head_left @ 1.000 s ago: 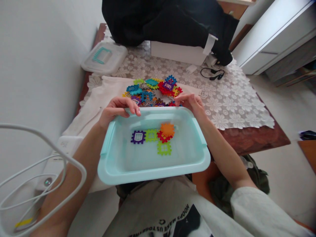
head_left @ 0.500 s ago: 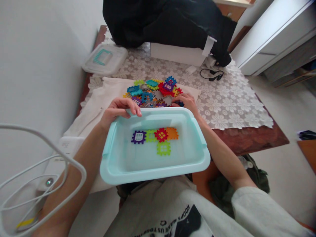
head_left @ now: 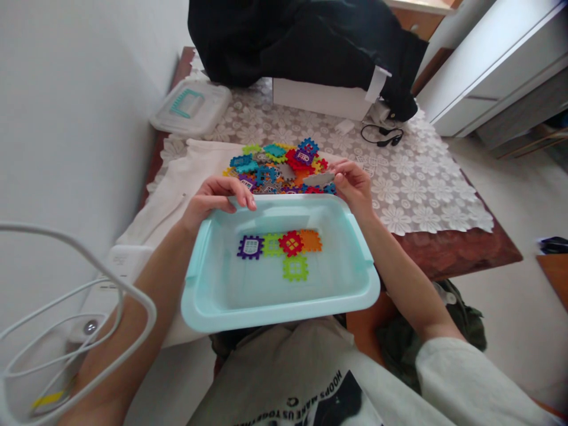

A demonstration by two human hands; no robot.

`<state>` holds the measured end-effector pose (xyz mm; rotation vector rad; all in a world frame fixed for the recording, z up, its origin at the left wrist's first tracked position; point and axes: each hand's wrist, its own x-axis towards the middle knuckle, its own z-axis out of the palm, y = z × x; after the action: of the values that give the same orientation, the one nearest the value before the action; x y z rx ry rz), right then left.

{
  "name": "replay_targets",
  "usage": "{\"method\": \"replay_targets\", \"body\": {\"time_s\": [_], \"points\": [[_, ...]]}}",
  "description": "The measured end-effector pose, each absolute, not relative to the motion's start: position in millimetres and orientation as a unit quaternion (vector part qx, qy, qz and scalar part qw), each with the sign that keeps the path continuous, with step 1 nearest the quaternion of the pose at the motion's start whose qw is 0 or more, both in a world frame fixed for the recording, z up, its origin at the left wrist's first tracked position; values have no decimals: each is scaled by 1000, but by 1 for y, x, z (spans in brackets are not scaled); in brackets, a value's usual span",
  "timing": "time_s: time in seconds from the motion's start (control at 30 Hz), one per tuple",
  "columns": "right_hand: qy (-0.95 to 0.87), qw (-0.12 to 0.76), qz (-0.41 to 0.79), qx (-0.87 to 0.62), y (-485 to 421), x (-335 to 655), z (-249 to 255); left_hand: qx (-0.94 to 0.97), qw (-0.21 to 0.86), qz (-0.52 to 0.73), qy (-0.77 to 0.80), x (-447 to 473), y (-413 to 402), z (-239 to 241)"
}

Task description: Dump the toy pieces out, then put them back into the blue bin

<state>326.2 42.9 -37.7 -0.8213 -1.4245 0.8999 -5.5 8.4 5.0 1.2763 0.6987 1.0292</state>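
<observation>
A pale turquoise plastic tub (head_left: 248, 296) is tilted toward me at the table's near edge. My left hand (head_left: 217, 196) grips its far left rim, with fingertips over the edge. Inside the tub lie a purple tile (head_left: 251, 247), a red tile (head_left: 291, 242), an orange tile (head_left: 312, 240) and two lime green tiles, one of them (head_left: 295, 268) nearest me. My right hand (head_left: 355, 182) pinches a grey toothed building tile (head_left: 318, 178) between thumb and fingers, just above a heap of colourful interlocking tiles (head_left: 265, 174) behind the tub. The tub's far wall hides the heap's near side.
A clear lidded box (head_left: 191, 107) stands at the back left. Black cloth (head_left: 302, 41) drapes over a white box (head_left: 319, 97) at the back. Black earphones (head_left: 382, 136) lie on the lace tablecloth (head_left: 412, 177). White cables (head_left: 133, 290) loop at the left near my forearm.
My right hand has lifted the grey tile off the heap and drawn it slightly up and to the right. My left hand and the tub have hardly moved.
</observation>
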Motion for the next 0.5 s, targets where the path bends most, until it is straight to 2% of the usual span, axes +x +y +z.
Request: {"method": "replay_targets", "body": {"time_s": [0.17,0.3,0.4,0.5], "points": [[-635,504,501,-305,34,327,-28,543,647,441,304,-5,7,6],[-595,530,537,-277,38,327,-37,550,637,438,316,-5,7,6],[-579,552,500,-332,46,327,-47,553,630,438,325,-6,7,6],[-668,499,378,-403,53,330,-58,555,627,439,326,-5,7,5]]}}
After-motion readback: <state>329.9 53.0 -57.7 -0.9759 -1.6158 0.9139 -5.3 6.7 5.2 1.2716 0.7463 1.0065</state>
